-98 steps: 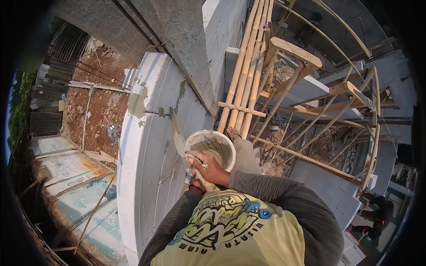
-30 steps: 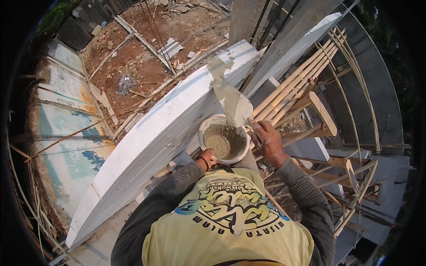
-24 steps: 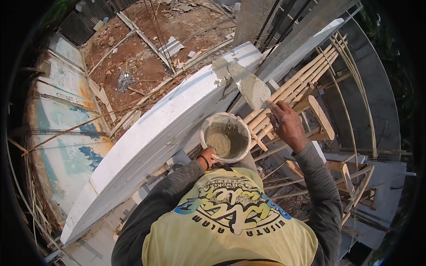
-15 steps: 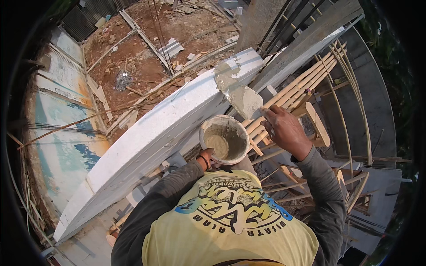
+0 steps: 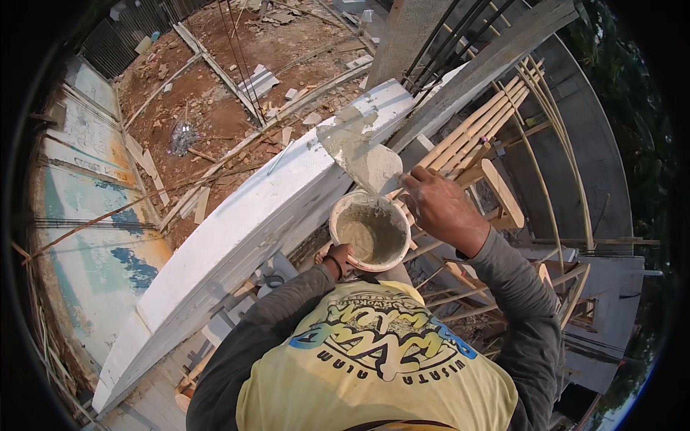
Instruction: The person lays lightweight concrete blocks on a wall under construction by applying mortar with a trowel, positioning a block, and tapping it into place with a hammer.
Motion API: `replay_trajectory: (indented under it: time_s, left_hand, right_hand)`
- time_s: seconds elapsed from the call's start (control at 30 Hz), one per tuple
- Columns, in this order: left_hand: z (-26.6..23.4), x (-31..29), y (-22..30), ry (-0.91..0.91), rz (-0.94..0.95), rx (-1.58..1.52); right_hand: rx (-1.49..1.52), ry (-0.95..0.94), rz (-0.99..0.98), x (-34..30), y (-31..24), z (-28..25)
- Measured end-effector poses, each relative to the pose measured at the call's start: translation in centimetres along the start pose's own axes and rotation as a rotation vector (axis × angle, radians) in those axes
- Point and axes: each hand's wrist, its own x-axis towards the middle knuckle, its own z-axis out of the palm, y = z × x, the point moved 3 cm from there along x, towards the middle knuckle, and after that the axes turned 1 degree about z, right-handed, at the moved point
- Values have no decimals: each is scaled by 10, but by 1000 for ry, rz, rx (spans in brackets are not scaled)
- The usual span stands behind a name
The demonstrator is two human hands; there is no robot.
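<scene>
My right hand (image 5: 449, 210) grips a trowel (image 5: 382, 169) whose blade is coated in wet grey mortar. The blade is at the near edge of a white block wall (image 5: 237, 208), against a patch of grey mortar (image 5: 350, 129) spread on the wall top. The handle is hidden in my fingers. Just below the blade, my left hand (image 5: 341, 260) holds a round pale bucket (image 5: 407, 228) by its near left side. Wet mortar lines the inside of the bucket, with some lying in the bottom.
A grey column (image 5: 406, 50) with dark steel bars (image 5: 449, 47) and a slanted wooden plank (image 5: 496, 68) rises past the mortar. Bamboo poles (image 5: 478, 129) and timber framing (image 5: 502, 192) lie to the right. Beyond the wall is reddish, rubble-strewn ground (image 5: 208, 93).
The bucket has come closer beneath the trowel blade. The mortar patch reaches slightly further left along the wall top. The whole view has shifted a little.
</scene>
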Motion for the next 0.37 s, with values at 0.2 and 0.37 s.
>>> replay_trajectory:
  time_s: [0.2,0.37]
  left_hand:
    - [-1,-5,6,-60,32,-1]
    - [-8,14,4,-44,46,46]
  right_hand:
    - [-88,102,210,4,41,-11]
    - [-218,95,183,19,34,-9]
